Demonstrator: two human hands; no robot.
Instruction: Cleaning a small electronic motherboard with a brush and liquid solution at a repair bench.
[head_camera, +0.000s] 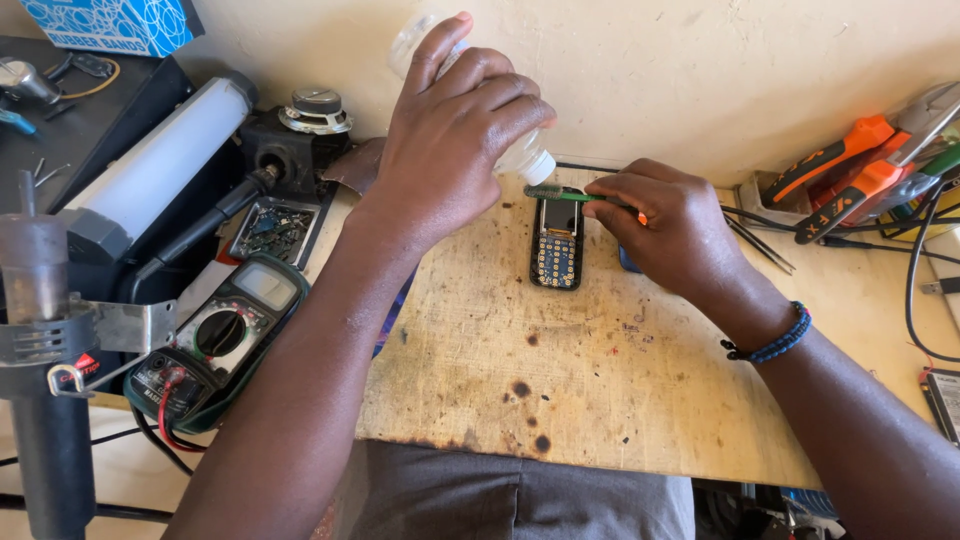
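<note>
My left hand (455, 130) grips a clear plastic bottle (525, 158), tipped so its white nozzle points down over the top of a small opened phone (557, 248). The phone lies face up on the wooden board (560, 370), its blue keypad circuit with rows of gold contacts exposed. My right hand (672, 225) holds a green-handled brush (562, 195) by its handle, bristles lying across the phone's upper end, just under the bottle's nozzle. A dark beaded bracelet circles my right wrist.
A green multimeter (215, 340) lies at the left beside a hot-air gun (45, 340), a white tube lamp (165, 160) and a small circuit board (275, 228). Orange-handled tools (845, 175) and black cables sit at the right. Tweezers (762, 245) lie behind my right hand.
</note>
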